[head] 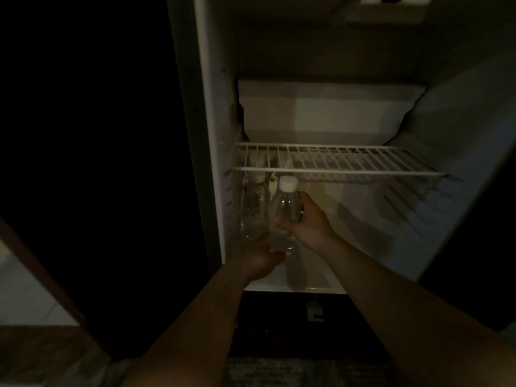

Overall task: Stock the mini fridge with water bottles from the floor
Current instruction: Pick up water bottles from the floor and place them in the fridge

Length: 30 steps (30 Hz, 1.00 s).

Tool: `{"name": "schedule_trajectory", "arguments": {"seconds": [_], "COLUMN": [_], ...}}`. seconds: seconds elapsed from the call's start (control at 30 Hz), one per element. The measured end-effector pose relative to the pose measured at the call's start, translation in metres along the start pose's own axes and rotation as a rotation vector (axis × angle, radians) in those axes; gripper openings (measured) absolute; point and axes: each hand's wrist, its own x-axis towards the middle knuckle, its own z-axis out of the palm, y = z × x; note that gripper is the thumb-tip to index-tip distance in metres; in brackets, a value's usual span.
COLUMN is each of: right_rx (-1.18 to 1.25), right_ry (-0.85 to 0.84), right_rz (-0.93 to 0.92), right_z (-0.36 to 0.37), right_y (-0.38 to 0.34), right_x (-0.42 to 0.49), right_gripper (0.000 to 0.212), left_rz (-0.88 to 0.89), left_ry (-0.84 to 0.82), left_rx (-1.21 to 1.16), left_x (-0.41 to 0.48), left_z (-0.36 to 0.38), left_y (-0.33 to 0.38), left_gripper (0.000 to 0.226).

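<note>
Water bottle (284, 210) with a white cap (288, 182), upright just below the wire shelf (335, 160) of the open mini fridge (212, 135), in a very dark room.

I see dim carpet (279, 370) well below the shelf and a pale freezer box (329, 113) just above it. Under the shelf, at its left end, a second bottle (254, 210) of clear water stands by the side wall, close beside the one I hold. My right hand (310, 222) wraps the water bottle's middle, fingers and thumb curled round it. My left hand (258, 256) sits at its base, but the gloom hides whether those fingers close on it.
</note>
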Motion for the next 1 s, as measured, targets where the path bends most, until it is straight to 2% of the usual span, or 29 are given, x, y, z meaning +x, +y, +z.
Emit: {"name": "schedule_trajectory", "arguments": {"seconds": [0.1,0.23,0.37,0.53,0.63,0.77,1.0], "right_rx": [0.033,-0.09,-0.243,-0.305,-0.289,-0.309,-0.266], "right_ry": [-0.022,-0.03,0.045,0.147,0.18,0.152,0.111], "right_rz": [-0.036,-0.106,-0.11,-0.095,-0.046,-0.043,-0.026], "right_z": [0.0,-0.003,0.002,0.009,0.013,0.012,0.009], "right_y": [0.007,0.012,0.012,0.012,0.015,0.02,0.019], "right_x": [-0.002,-0.007,-0.006,-0.001,0.001,0.005,0.004], "right_gripper": [0.064,0.069,0.064,0.062,0.054,0.049,0.042], "left_rz": [-0.062,-0.139,-0.164,-0.162,-0.14,-0.086,-0.094], "left_ry": [0.002,0.013,0.058,0.102,0.09,0.097,0.065], "left_rx": [-0.181,-0.354,-0.437,-0.502,-0.525,-0.512,-0.469], "left_x": [0.0,0.002,0.003,0.008,0.008,0.007,0.009], "left_z": [0.0,0.003,0.005,0.008,0.012,0.016,0.006], "left_y": [0.002,0.003,0.003,0.001,0.003,0.007,0.008], "left_gripper": [0.04,0.018,0.033,0.035,0.035,0.036,0.039]}}
